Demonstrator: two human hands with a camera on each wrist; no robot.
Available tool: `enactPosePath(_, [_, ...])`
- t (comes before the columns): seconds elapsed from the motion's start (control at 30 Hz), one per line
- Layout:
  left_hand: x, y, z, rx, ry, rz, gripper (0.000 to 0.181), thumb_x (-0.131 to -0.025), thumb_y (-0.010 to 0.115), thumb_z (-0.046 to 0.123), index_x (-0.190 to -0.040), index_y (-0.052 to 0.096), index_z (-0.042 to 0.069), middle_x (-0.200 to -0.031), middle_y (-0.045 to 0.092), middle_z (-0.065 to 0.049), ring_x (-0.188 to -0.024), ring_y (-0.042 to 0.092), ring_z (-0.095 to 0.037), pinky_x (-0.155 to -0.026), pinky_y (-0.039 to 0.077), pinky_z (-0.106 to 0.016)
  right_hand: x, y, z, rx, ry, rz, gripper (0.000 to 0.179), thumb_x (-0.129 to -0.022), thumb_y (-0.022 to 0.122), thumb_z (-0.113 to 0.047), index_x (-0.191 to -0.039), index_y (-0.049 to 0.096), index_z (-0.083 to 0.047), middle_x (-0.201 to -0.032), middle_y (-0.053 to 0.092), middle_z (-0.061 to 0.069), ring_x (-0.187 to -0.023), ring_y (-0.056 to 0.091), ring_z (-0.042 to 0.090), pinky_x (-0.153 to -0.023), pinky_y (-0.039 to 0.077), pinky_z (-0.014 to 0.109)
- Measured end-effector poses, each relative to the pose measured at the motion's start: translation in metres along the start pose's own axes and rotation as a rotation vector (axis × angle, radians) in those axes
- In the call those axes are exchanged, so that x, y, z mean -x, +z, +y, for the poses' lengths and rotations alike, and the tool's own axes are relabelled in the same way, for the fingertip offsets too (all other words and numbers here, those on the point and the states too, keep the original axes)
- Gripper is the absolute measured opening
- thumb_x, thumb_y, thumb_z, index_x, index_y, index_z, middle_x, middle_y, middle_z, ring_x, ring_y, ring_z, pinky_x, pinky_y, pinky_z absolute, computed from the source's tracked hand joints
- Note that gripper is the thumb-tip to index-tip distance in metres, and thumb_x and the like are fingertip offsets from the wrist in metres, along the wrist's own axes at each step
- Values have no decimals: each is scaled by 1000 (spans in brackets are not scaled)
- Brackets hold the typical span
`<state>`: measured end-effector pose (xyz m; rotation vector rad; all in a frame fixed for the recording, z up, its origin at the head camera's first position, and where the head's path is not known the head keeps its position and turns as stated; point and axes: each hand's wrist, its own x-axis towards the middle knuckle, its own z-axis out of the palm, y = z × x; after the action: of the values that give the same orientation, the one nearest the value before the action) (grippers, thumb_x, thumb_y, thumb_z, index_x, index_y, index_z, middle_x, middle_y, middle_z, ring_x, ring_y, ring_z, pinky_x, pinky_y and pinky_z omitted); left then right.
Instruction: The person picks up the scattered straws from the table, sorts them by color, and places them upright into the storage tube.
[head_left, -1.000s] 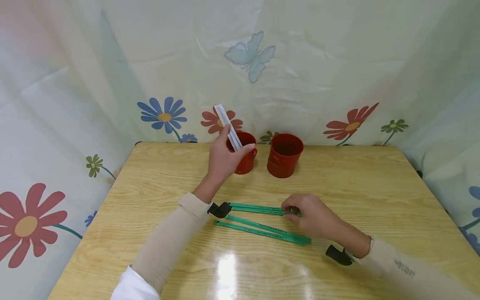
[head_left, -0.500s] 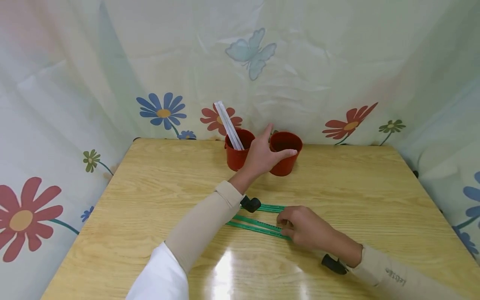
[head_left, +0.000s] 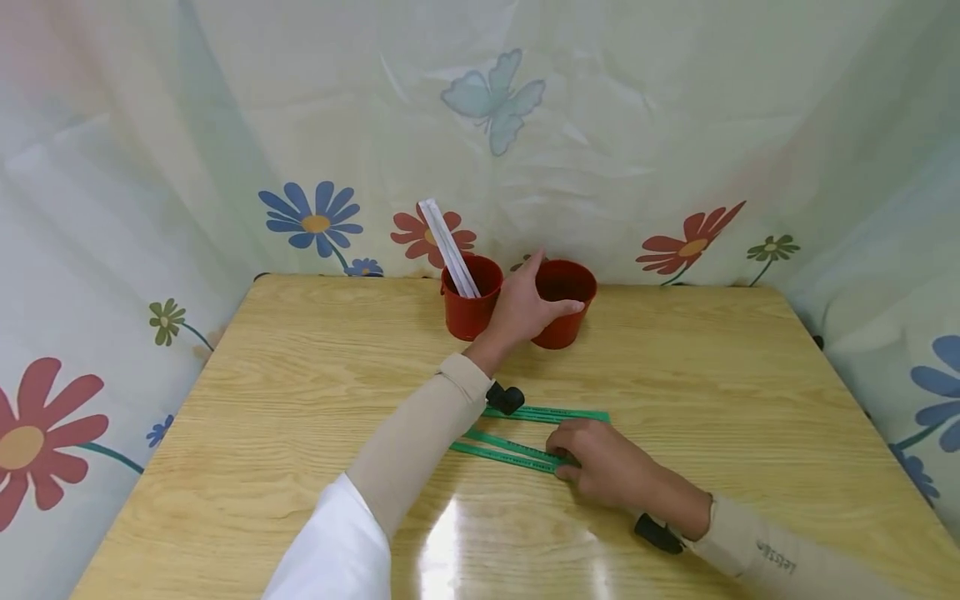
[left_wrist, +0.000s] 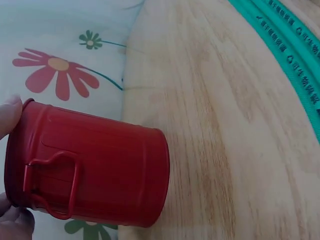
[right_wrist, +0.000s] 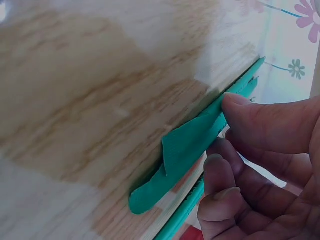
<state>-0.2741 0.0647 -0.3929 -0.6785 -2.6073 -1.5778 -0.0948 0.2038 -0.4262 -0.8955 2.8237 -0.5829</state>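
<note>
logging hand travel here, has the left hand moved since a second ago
Yes, to the right: measured against the printed butterfly in the head view, the left hand has shifted from the left red bucket to the right red bucket.

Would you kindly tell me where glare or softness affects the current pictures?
Head view: a bright glare streak on the table near the bottom edge, with a fainter one to its right; left wrist: no strong glare, the red bucket clearly outlined; right wrist: pale, hazy patches across the table, and the print on the green strips unreadable.
</note>
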Motion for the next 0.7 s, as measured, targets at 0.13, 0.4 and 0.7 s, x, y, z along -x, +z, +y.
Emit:
enactPosePath(0.13, [-1, 2, 0, -6, 3, -4, 98, -86, 85, 38, -164, 31, 9, -161, 49, -11, -140, 52, -27, -112, 52, -46, 0, 2, 0, 13, -1, 10, 17, -84, 83, -4, -94, 75, -14, -93, 70, -7, -86, 63, 6, -73, 56, 27])
enactPosePath(0.4, [-4, 3, -1, 13, -13, -4, 97, -86, 85, 39, -163, 33, 11, -157, 53, -8, -137, 54, -26, -111, 53, -45, 0, 1, 0, 3, 3, 21, 15, -85, 82, -4, -92, 75, -15, -90, 71, -7, -84, 63, 6, -72, 55, 27])
enactPosePath(0.7, [-8, -1, -3, 66, -11, -30, 98, -87, 85, 34, -164, 30, 12, -158, 51, -10, -137, 53, -25, -111, 53, -43, -2, 3, -3, 13, -2, -46, 20, -85, 79, 4, -94, 73, -12, -87, 69, -6, -81, 62, 6, -71, 55, 27])
